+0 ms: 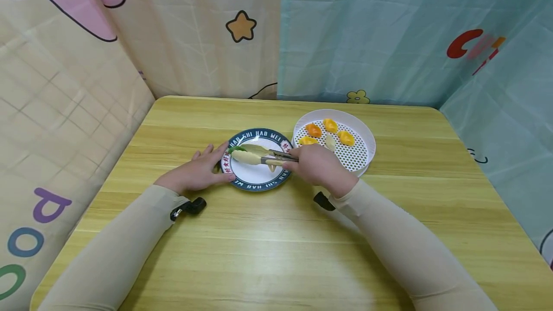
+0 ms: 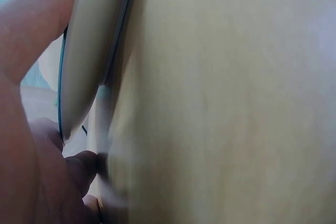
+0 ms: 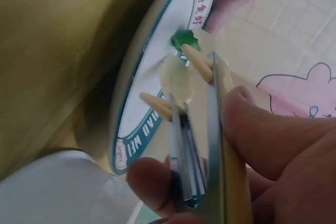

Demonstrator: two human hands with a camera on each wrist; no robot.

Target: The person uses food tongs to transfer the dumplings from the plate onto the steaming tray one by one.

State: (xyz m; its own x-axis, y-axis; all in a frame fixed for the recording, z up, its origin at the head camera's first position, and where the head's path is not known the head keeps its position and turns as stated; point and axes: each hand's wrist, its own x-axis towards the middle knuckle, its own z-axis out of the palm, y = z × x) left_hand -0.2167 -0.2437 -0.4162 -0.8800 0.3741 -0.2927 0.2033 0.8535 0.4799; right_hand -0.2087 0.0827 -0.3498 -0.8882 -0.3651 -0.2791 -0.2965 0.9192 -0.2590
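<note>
My right hand [image 1: 317, 164] grips a pair of metal tongs [image 1: 281, 155] with pale oval heads. At the tips of the heads shows a small green piece [image 3: 184, 39]; it is partly hidden and its kind is unclear. The heads lie over a white plate [image 1: 259, 176] with a dark teal lettered rim. My left hand [image 1: 196, 172] touches the plate's left rim, thumb and forefinger spread along the edge. In the left wrist view its thumb [image 2: 37, 24] meets the rim and the plate's underside is seen close up.
A white round tray with a perforated bottom [image 1: 367, 143] stands right of the plate, behind my right hand. Several yellow and orange dumpling-shaped pieces [image 1: 330, 125] lie in it, with one pale piece [image 1: 330, 143]. Printed curtains [image 1: 198, 28] hang around the wooden table [image 1: 250, 248].
</note>
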